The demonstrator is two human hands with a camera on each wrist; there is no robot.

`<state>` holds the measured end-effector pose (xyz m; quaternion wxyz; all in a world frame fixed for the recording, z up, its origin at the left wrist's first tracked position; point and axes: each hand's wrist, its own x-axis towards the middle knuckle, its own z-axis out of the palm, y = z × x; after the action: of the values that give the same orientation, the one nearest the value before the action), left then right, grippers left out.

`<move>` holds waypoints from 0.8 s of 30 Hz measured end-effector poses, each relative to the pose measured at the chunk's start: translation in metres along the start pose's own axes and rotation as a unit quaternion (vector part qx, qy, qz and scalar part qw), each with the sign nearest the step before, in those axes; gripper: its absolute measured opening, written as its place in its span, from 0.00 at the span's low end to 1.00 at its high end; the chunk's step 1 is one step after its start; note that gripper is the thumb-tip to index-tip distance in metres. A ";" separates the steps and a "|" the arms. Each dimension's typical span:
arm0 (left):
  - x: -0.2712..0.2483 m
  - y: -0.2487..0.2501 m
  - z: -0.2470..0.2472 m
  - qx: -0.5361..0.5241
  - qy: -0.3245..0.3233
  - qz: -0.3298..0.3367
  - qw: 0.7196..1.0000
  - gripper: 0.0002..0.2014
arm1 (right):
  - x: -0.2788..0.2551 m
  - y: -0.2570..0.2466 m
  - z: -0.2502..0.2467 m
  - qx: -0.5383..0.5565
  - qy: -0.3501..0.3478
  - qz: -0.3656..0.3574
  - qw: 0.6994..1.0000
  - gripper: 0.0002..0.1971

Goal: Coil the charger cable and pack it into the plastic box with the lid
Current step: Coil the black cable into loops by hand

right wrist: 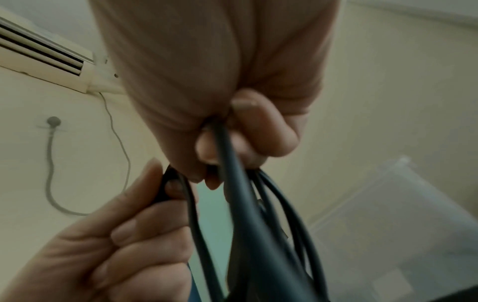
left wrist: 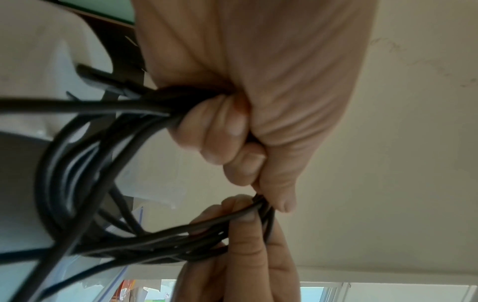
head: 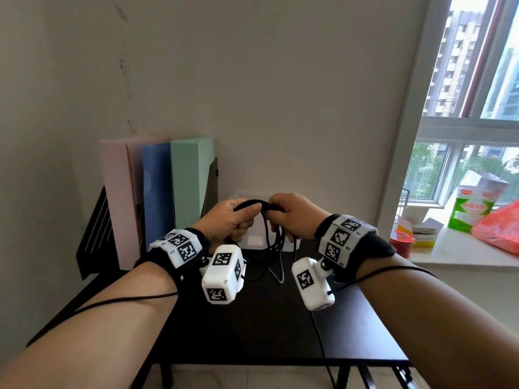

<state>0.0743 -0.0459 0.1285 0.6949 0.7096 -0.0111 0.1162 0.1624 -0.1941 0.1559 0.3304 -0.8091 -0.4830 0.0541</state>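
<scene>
The black charger cable is gathered into several loops that hang above the black table. My left hand grips the top of the bundle with curled fingers. My right hand pinches the same bundle right beside it, fingers curled round the strands. In the left wrist view the loops curve between both hands, and a free end sticks out at the upper left. The clear plastic box stands on the table just behind and below the hands, also seen blurred in the right wrist view. Its lid is hard to make out.
Pink, blue and green folders stand in a black rack at the table's back left. On the window sill at the right sit a red tin, a green-white carton and a red bag. The wrist cameras' cables trail over my forearms.
</scene>
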 end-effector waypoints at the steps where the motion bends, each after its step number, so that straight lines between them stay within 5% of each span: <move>1: 0.001 0.000 0.000 -0.005 0.000 0.003 1.000 0.06 | 0.000 0.000 0.000 0.008 0.003 0.003 1.000 0.05; 7: 0.007 0.002 0.003 -0.031 0.023 0.016 0.999 0.08 | -0.002 0.001 -0.004 0.040 -0.005 0.028 0.999 0.14; 11: 0.008 0.002 0.012 -0.037 0.041 0.027 0.998 0.08 | 0.000 0.001 0.000 0.013 0.056 0.017 0.998 0.06; 19: 0.007 0.010 0.010 -0.042 0.047 0.036 0.997 0.09 | 0.002 0.002 0.002 0.050 0.097 0.003 0.994 0.08; 24: 0.007 0.012 -0.006 -0.054 0.048 0.020 0.997 0.12 | -0.003 0.014 -0.001 0.207 0.051 0.020 0.977 0.21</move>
<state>0.0784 -0.0394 0.1420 0.7292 0.6645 0.0014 0.1633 0.1715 -0.2012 0.1480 0.5139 -0.7342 -0.4274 0.1189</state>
